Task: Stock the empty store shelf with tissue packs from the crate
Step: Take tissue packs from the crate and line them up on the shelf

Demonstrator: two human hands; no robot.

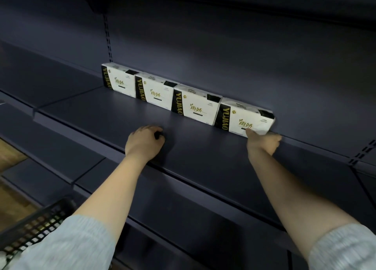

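A person in pale grey sleeves [67,243] reaches both bare arms onto a dark blue store shelf [114,115], seen from the head camera. Four white tissue packs stand on edge in one row along the shelf's back wall [223,51], each touching the next, black bands with gold lettering on their left sides: the first pack [120,82] farthest left beside a slotted upright [108,43], then the second pack [155,91], the third pack [196,106] and the fourth pack [244,119] at the right end. The right hand [262,142] has its grip on the lower right corner of the fourth pack, thumb against the front face, the wrapper creased there. The left hand [145,140] rests knuckles-up on the bare shelf in front of the row, apart from the packs, fingers curled; something small and dark shows at the fingertips, and whether the hand clasps it cannot be told. Nothing stands between the hands and the packs. Lower shelves [183,204] step toward the viewer, and the black mesh rim of a crate [38,227] shows at bottom left, over a wooden floor [12,153].
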